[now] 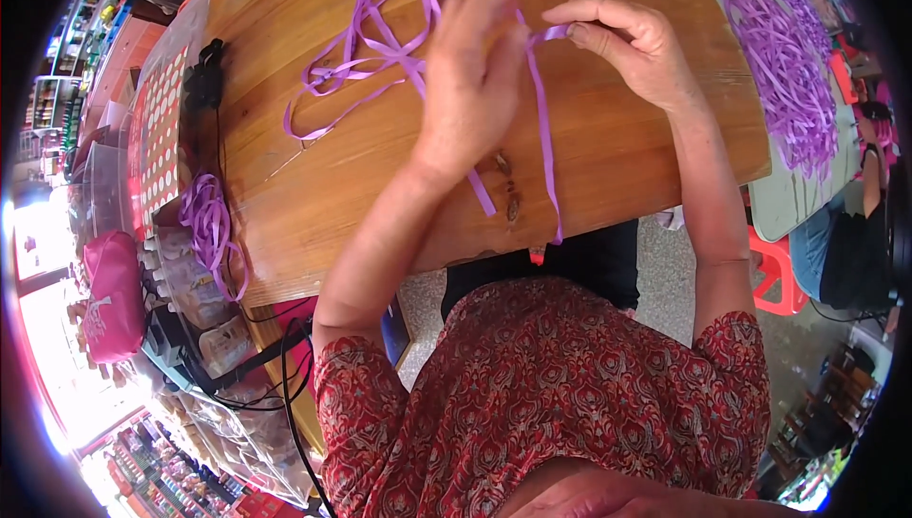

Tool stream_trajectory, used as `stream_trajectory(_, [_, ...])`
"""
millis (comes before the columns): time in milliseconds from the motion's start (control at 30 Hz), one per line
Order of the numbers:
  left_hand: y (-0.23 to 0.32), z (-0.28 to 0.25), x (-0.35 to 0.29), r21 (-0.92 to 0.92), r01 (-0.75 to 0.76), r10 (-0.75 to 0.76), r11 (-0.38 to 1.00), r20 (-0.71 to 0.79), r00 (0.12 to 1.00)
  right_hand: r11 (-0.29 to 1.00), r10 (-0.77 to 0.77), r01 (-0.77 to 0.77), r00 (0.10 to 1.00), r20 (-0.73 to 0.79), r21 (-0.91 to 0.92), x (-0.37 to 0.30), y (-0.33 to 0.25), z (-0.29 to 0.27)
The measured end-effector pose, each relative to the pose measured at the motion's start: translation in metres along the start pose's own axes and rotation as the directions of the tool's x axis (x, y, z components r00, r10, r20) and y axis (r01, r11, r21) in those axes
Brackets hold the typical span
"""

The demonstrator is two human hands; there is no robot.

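A long purple ribbon point(544, 129) lies in loose loops across the wooden table point(351, 205). My right hand point(627, 43) pinches a short, twisted stretch of it between thumb and forefinger. Close by on the left, my left hand point(470, 91) is raised with its back toward me, its fingers bent and slightly blurred. The ribbon runs behind those fingers, which seem closed on it, though the grip itself is hidden. Two flat tails come down from between my hands toward the table's near edge, one dangling just past it.
At right, a pile of purple ribbon point(784, 72) covers part of a pale side table point(779, 209); a person in jeans sits beyond a red stool point(781, 276). At left are another ribbon bundle point(209, 224), a black clip-like object point(205, 76), a pink pouch point(112, 295) and dark cables point(285, 366).
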State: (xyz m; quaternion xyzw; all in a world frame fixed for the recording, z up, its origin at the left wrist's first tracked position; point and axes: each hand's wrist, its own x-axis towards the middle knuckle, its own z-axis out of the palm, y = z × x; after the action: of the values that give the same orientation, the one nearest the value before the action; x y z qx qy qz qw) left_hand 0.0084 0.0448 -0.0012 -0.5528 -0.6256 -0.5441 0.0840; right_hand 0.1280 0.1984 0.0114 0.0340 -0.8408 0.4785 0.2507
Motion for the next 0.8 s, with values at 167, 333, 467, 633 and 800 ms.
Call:
stream_trajectory(167, [0.012,0.027,-0.002,-0.595,0.671,-0.627,0.442,0.33,0.706,1.0,0.015,-0.014,0.986,-0.169,0.005,-0.006,0.006,0.004])
stream_trajectory(333, [0.003,0.02,-0.006,-0.519,0.617,-0.613,0.592,0.207,0.762,0.997,0.069,-0.076,0.983,-0.169,-0.03,-0.009,0.003,-0.003])
stream_trajectory(467, [0.006,0.017,-0.003,-0.538,0.641,-0.653,0.547,0.205,0.729,0.993,0.113,-0.114,0.927,-0.357,0.019,-0.009,0.008,-0.013])
stream_trajectory(633, [0.012,0.009,0.0,-0.541,0.668,-0.675,0.512,0.228,0.702,0.992,0.116,-0.126,0.917,-0.381,-0.001,-0.01,0.009,-0.01])
stream_trajectory(800, [-0.009,0.006,-0.002,-0.193,0.403,-0.389,0.895,0.104,0.915,0.989,0.14,-0.151,0.933,-0.331,-0.005,-0.011,0.007,-0.007])
